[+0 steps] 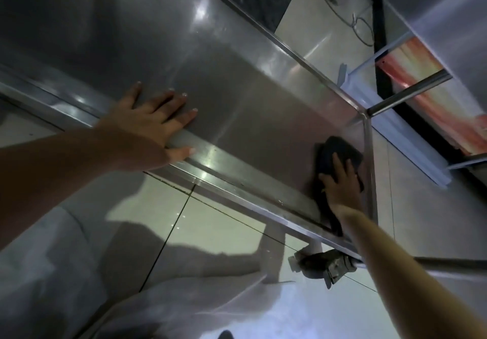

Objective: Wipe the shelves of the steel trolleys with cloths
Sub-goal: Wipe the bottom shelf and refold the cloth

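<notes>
Where the view tilts steeply, the steel trolley shelf (237, 96) fills most of the frame, its brushed surface running from upper left to lower right, with a raised rim along the near edge. Beneath it lies a pale tiled floor (210, 222) crossed by dark grout lines and shadows. A trolley caster (326, 262) sits under the shelf's near right corner. Beyond the far right corner, a round steel bar (411, 93) juts outward.

Left hand (152, 125) — fingers straight and spread, palm flat on the shelf surface, thumb hooked over the near rim; it holds nothing.

Right hand (340, 185) — fingers extended and pressed down on a dark cloth (340, 151), not curled around it. The cloth lies bunched on the shelf in the right-hand corner, just beside the end rim, with part of it trailing toward the near edge under the wrist.
</notes>
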